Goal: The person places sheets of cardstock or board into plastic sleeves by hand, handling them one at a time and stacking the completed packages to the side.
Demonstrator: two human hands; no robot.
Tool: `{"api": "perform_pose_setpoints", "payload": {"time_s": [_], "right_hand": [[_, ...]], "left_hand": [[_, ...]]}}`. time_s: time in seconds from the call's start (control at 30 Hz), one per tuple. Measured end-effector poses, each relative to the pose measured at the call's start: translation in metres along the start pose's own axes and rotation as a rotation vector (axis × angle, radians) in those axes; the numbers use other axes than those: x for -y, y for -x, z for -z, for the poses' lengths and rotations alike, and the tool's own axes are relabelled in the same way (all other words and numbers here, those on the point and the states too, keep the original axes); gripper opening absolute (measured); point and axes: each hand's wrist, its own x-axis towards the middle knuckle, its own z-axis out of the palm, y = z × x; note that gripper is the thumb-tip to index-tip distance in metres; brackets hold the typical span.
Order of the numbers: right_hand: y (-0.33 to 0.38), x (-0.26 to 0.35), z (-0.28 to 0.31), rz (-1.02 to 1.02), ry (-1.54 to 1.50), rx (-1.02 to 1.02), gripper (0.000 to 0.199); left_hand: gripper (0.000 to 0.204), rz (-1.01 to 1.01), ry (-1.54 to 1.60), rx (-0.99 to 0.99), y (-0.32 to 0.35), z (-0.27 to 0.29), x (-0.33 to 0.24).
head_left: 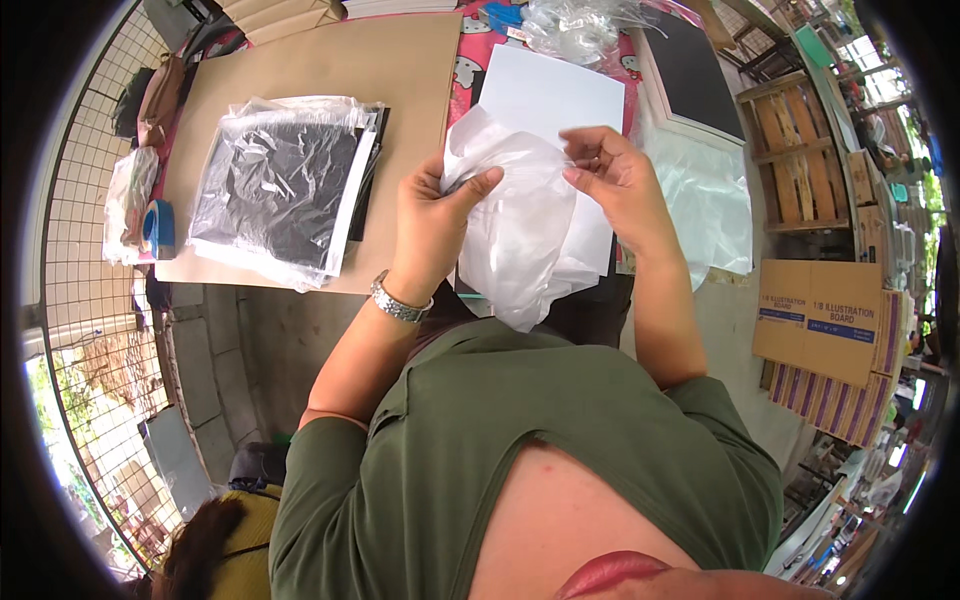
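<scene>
A thin, crumpled clear plastic bag [520, 235] hangs in front of me. My left hand [440, 205] grips it near its upper left edge, thumb on top. At its right edge is my right hand [620, 185], with thumb and bent fingers close together on the plastic and the index finger lifted. Behind and below the bag lies a stack of white board [550, 95], partly covered by it. To the left, black boards in clear plastic [280, 190] rest on a large brown cardboard sheet [410, 80].
A roll of blue tape [158, 228] stands at the table's left edge. More clear plastic bags [705, 215] lie on the right, below a black board [690, 75]. Crumpled plastic [580, 30] is heaped at the back. Cardboard boxes [820, 315] and a wooden pallet [800, 155] stand farther right.
</scene>
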Motion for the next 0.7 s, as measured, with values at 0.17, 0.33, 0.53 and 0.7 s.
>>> {"api": "perform_pose_setpoints", "payload": {"time_s": [0.17, 0.33, 0.53, 0.7], "right_hand": [[-0.002, -0.002, -0.011, -0.107, -0.039, -0.014, 0.011], [0.001, -0.017, -0.001, -0.113, 0.136, -0.044, 0.012], [-0.006, 0.002, -0.007, -0.199, -0.315, -0.030, 0.011], [0.038, -0.001, -0.002, -0.050, 0.022, 0.929, 0.016]], "left_hand": [[0.018, -0.006, 0.069, 0.057, 0.000, 0.000, 0.000], [0.018, 0.031, -0.044, 0.042, 0.005, 0.006, 0.000], [0.026, 0.000, 0.007, 0.091, 0.017, -0.007, 0.019], [0.026, 0.181, 0.314, 0.137, 0.014, 0.030, -0.025]]}}
